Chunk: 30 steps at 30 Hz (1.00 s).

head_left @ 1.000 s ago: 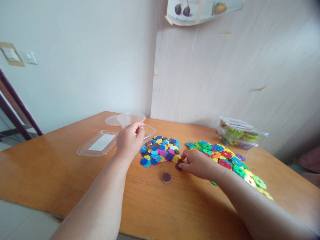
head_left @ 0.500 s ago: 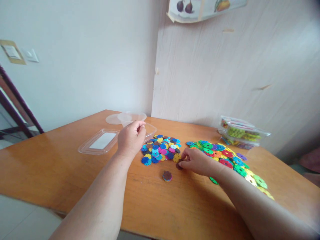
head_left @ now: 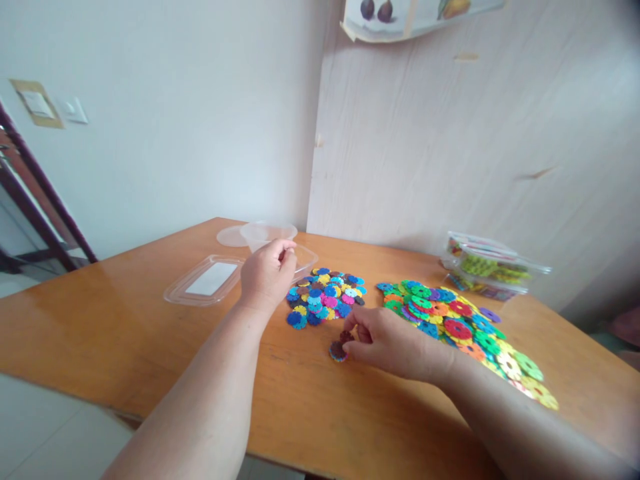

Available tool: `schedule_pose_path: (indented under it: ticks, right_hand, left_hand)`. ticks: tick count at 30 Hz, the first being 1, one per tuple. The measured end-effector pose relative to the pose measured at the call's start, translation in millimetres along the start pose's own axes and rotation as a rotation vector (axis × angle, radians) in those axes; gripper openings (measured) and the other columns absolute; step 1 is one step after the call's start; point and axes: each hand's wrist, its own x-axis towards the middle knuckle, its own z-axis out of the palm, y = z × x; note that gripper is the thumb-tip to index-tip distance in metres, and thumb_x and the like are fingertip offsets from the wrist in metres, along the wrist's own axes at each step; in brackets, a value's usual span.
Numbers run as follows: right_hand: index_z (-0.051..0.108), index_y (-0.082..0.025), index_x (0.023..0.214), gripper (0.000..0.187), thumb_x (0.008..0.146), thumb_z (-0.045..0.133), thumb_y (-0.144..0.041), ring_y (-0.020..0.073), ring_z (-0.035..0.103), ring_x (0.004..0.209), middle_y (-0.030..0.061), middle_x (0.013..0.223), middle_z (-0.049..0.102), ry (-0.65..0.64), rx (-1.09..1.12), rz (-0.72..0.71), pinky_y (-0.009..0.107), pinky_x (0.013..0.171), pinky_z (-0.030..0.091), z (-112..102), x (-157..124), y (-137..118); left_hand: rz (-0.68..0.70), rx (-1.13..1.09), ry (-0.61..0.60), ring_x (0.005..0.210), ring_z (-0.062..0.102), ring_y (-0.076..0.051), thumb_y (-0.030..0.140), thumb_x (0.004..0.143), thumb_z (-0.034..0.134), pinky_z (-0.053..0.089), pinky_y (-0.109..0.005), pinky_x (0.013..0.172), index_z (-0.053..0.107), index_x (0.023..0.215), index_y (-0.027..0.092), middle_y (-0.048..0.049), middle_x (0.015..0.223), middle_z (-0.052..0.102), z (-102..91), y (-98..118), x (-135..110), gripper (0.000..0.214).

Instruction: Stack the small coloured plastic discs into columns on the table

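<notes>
Near the middle of the wooden bench (head_left: 285, 413), from where I'm standing, the right hand (head_left: 383, 339) has a serrated brown disc (head_left: 347, 337) pinched at its edge between thumb and fingertips. Just below the disc sits a short stack (head_left: 338, 352), brown on top with brighter colours at its edge. The two overlap in my line of sight, so I can't tell whether they touch. The left hand (head_left: 266, 277) is curled in front of a clear rectangular container (head_left: 307, 257), its fingers bent in; whether its grip holds anything, I can't make out.

Beyond the stack is a pile of small serrated discs (head_left: 327, 301), blue, yellow, pink, brown and black. A separate heap of larger notched discs (head_left: 457, 328) spreads out to the right of it.

Judging by how close disc and stack are, this looks like stacking. I'd pinch only the rim, so the fingertips stay clear of the stack. The disc seems best levelled first, its edge matched by eye to the one beneath, then set down flat and let go straight upward. A sideways drag could shift such light-looking pieces. Keeping the wrist off the larger heap would probably help too.
</notes>
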Motion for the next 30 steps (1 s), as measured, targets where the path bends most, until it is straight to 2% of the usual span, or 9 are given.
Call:
schedule_pose_path:
  ticks: [5,9,12,16,21,24,30]
  right_hand:
    - [0.067,-0.022,0.093,0.015,0.080,0.065,-0.028,0.0117,0.057,0.064,-0.0021,0.076,0.067,-0.006,-0.015,-0.064,0.022,0.052,0.034,11,-2,-8]
    - [0.065,-0.022,0.098,0.022,0.080,0.066,-0.035,0.0122,0.056,0.061,-0.0020,0.075,0.066,-0.002,-0.015,-0.042,0.023,0.052,0.034,9,0,-5]
    - [0.064,-0.022,0.103,0.025,0.082,0.064,-0.035,0.0128,0.055,0.061,-0.0016,0.074,0.064,0.048,-0.054,-0.001,0.024,0.053,0.034,-1,1,7]
    - [0.063,-0.020,0.099,0.021,0.081,0.063,-0.031,0.0143,0.057,0.064,-0.0001,0.074,0.065,0.102,-0.144,0.060,0.024,0.055,0.034,-12,6,32]
    - [0.064,-0.020,0.096,0.025,0.077,0.067,-0.036,0.0171,0.061,0.068,0.0016,0.078,0.069,0.036,-0.142,0.111,0.025,0.054,0.036,-12,12,49]
    - [0.065,-0.020,0.092,0.019,0.077,0.065,-0.031,0.0179,0.064,0.071,0.0020,0.080,0.071,-0.001,-0.094,0.131,0.025,0.056,0.039,-8,15,49]
    - [0.068,-0.021,0.089,0.017,0.076,0.064,-0.030,0.0187,0.065,0.071,0.0017,0.079,0.072,0.010,-0.103,0.137,0.026,0.056,0.040,-7,15,45]
  left_hand:
    - [-0.007,-0.001,-0.011,0.085,0.069,-0.018,0.035,0.089,0.052,0.045,-0.028,0.073,0.074,0.104,0.026,-0.0012,0.095,0.077,-1.7,2,-1,0.028]
    - [0.003,-0.004,-0.004,0.085,0.069,-0.018,0.033,0.089,0.052,0.045,-0.027,0.072,0.074,0.104,0.026,-0.0007,0.095,0.077,-1.4,2,-1,0.027]
    - [0.010,-0.004,0.006,0.085,0.069,-0.018,0.032,0.089,0.052,0.045,-0.028,0.072,0.074,0.104,0.027,-0.0006,0.094,0.077,-0.4,1,0,0.027]
    - [0.016,-0.010,0.002,0.084,0.068,-0.018,0.034,0.089,0.051,0.046,-0.028,0.074,0.074,0.105,0.026,-0.0016,0.095,0.077,0.7,-1,0,0.029]
    - [0.014,-0.002,0.002,0.084,0.068,-0.018,0.034,0.089,0.051,0.046,-0.028,0.074,0.074,0.106,0.026,-0.0019,0.096,0.077,0.3,-1,0,0.029]
    - [0.011,-0.002,0.001,0.084,0.068,-0.018,0.034,0.089,0.052,0.046,-0.028,0.075,0.074,0.105,0.026,-0.0017,0.095,0.077,-0.2,-1,0,0.028]
    - [0.013,-0.003,-0.001,0.082,0.068,-0.018,0.035,0.089,0.052,0.046,-0.027,0.072,0.074,0.105,0.026,-0.0015,0.093,0.076,0.5,-1,0,0.029]
